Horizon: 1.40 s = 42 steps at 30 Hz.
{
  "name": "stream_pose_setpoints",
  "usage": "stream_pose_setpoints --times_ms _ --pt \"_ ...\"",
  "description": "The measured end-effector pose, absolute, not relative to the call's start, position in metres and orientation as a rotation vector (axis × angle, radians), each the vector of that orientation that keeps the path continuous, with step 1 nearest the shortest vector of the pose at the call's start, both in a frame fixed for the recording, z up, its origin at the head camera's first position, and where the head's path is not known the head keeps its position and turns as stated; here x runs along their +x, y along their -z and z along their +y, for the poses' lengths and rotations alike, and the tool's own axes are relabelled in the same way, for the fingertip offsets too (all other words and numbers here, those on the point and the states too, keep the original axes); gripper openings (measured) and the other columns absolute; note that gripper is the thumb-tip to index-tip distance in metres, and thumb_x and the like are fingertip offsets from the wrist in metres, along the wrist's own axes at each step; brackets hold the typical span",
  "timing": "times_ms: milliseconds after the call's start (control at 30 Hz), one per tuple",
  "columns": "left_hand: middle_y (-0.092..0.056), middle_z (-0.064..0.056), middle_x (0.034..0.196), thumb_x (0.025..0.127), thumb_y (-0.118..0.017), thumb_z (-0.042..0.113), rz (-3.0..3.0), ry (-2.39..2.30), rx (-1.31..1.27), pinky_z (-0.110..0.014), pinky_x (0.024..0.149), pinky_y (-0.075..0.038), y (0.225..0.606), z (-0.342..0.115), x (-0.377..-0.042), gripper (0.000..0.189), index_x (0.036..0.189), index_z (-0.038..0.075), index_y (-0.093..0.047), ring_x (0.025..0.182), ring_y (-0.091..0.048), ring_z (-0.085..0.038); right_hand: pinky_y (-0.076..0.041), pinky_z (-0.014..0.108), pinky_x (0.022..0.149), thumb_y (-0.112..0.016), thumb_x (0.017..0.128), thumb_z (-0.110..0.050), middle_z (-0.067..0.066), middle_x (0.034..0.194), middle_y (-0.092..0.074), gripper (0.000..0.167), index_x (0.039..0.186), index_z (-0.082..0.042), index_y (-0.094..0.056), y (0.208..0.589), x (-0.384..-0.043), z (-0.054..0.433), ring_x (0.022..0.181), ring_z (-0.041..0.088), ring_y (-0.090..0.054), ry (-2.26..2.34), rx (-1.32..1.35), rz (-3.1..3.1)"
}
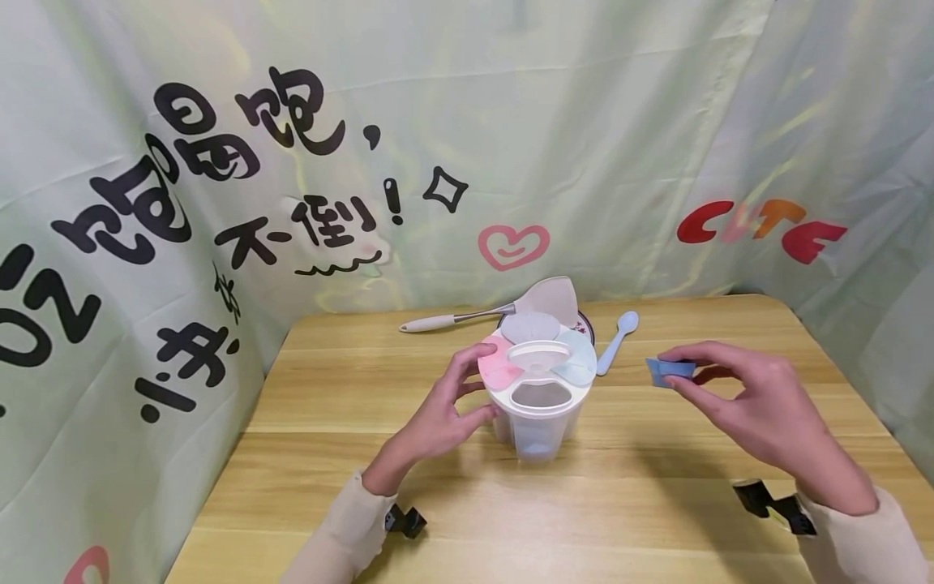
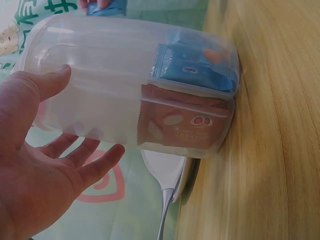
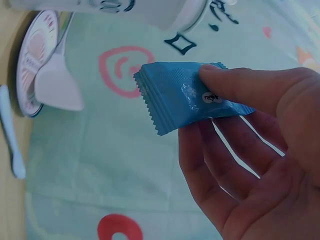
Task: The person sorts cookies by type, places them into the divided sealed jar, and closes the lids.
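A clear plastic compartment container (image 1: 538,434) stands upright on the table. Its white top carries pink, pale blue and greyish flaps, and the front compartment shows uncovered. My left hand (image 1: 438,410) holds its left side, thumb toward the front and fingers behind. Through the wall in the left wrist view, a blue packet (image 2: 192,67) and a reddish-brown packet (image 2: 180,125) lie at the bottom of separate compartments. To the right of the container, my right hand (image 1: 759,397) pinches a small blue snack packet (image 3: 167,97) between thumb and fingers, raised above the table.
Behind the container, a spatula (image 1: 550,300) lies across a patterned plate (image 3: 37,60), which is mostly hidden in the head view. A pale blue spoon (image 1: 619,341) lies just right of them. A printed cloth (image 1: 598,146) hangs along the back edge of the wooden table (image 1: 328,454).
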<state>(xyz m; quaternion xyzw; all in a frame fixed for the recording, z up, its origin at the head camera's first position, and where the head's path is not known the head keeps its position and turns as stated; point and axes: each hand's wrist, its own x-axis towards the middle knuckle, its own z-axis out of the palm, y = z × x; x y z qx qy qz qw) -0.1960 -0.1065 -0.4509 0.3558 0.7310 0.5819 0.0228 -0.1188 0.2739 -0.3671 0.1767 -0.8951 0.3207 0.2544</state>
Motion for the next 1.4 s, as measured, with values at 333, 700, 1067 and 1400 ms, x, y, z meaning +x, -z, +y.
stream_pose_setpoints --times_ms 333,700,1067,1400 --pt "-0.043 -0.013 0.17 0.093 -0.079 -0.009 2.268 -1.798 1.102 -0.047 0.116 -0.059 0.451 -0.106 -0.197 0.081 0.16 0.011 -0.038 0.146 -0.056 -0.039 -0.053 0.004 0.081 -0.096 0.068 0.011 -0.004 0.096 -0.084 0.054 0.111 -0.019 -0.083 0.354 -0.117 0.258 0.085 -0.016 -0.069 -0.877 0.617 -2.355" --pt "-0.042 -0.011 0.17 0.094 -0.079 -0.007 2.267 -1.791 1.107 -0.047 0.116 -0.059 0.451 -0.105 -0.197 0.081 0.16 0.012 -0.037 0.147 -0.056 -0.038 -0.054 0.004 0.084 -0.096 0.07 0.009 -0.005 0.098 -0.083 0.05 0.111 -0.016 -0.083 0.347 -0.116 0.246 0.087 -0.011 -0.068 -0.952 0.682 -2.31" --pt "-0.042 -0.011 0.171 0.093 -0.079 -0.008 2.262 -1.796 1.114 -0.047 0.116 -0.059 0.453 -0.106 -0.199 0.081 0.161 0.012 -0.037 0.147 -0.056 -0.038 -0.056 0.006 0.087 -0.072 0.103 -0.047 -0.001 0.093 -0.081 0.041 0.107 -0.007 -0.083 0.344 -0.117 0.228 0.089 -0.003 -0.068 -1.044 0.882 -2.074" --pt "-0.044 -0.011 0.169 0.094 -0.08 -0.006 2.269 -1.789 1.079 -0.045 0.117 -0.058 0.452 -0.106 -0.197 0.082 0.161 0.013 -0.037 0.147 -0.056 -0.037 -0.057 0.008 0.092 -0.075 0.104 -0.037 0.003 0.097 -0.08 0.034 0.106 -0.004 -0.082 0.34 -0.121 0.204 0.092 -0.001 -0.07 -1.087 0.989 -1.981"
